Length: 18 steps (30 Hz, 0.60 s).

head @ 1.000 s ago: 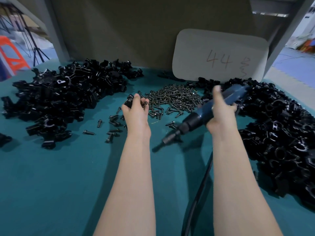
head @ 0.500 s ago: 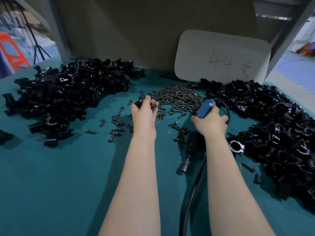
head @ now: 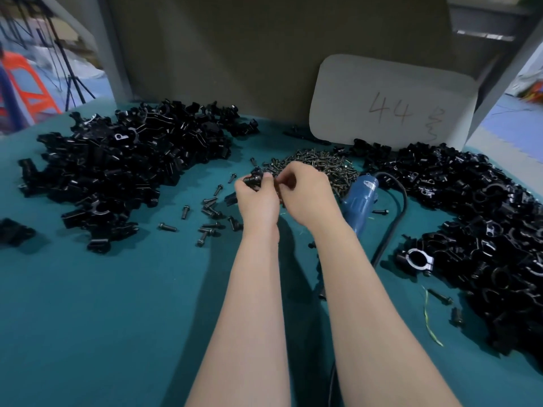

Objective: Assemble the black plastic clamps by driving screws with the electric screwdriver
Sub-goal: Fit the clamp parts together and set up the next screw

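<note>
My left hand (head: 258, 198) grips a black plastic clamp (head: 253, 180) at its fingertips, in front of the pile of dark screws (head: 318, 165). My right hand (head: 305, 195) is right beside it, fingers pinched together at the clamp; a screw in them cannot be made out. The blue electric screwdriver (head: 360, 201) lies on the green table (head: 102, 304) just right of my right wrist, its black cord (head: 395, 227) looping back toward me. Its tip is hidden under my right forearm.
A big heap of black clamp parts (head: 129, 160) fills the left back. Another heap (head: 484, 224) runs down the right side, with one assembled clamp (head: 415, 258) at its inner edge. Loose screws (head: 210, 218) lie left of my hands. A white card marked 44 (head: 390, 98) leans at the back.
My right hand laid the screwdriver down on the table and let go of it, then moved left to meet my left hand at the clamp.
</note>
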### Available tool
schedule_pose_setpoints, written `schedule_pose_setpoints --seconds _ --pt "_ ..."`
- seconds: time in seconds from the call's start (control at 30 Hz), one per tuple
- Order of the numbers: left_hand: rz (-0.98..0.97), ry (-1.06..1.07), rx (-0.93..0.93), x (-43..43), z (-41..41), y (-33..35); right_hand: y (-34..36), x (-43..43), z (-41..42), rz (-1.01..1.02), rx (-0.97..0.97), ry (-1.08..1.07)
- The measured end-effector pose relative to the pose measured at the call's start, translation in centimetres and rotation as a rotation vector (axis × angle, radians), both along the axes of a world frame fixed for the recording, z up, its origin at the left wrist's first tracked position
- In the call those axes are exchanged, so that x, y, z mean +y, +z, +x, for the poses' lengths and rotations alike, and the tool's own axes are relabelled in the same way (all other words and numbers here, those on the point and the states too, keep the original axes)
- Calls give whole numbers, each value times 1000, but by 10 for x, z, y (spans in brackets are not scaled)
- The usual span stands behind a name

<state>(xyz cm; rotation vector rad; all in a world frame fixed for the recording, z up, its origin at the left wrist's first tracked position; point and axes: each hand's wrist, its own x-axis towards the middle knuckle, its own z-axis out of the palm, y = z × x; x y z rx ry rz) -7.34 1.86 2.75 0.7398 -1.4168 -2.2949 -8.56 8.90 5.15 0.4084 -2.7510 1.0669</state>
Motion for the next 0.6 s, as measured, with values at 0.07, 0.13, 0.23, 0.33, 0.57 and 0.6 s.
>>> schedule_pose_setpoints --seconds 0.07,0.13,0.23,0.33,0.57,0.6 --pt "38 127 -13 -3 0 -1 3 4 -3 -28 42 -2" --pt "91 271 30 -9 1 1 3 0 -4 -37 12 13" --pt "174 370 144 -17 3 10 -5 -19 1 -14 -128 149" --pt "192 364 214 -19 5 18 -10 -25 4 48 -148 222" --pt "373 74 210 -9 3 15 6 25 -8 667 -355 -207" --pt "421 -1 184 -7 3 14 5 27 -7 725 -364 -199"
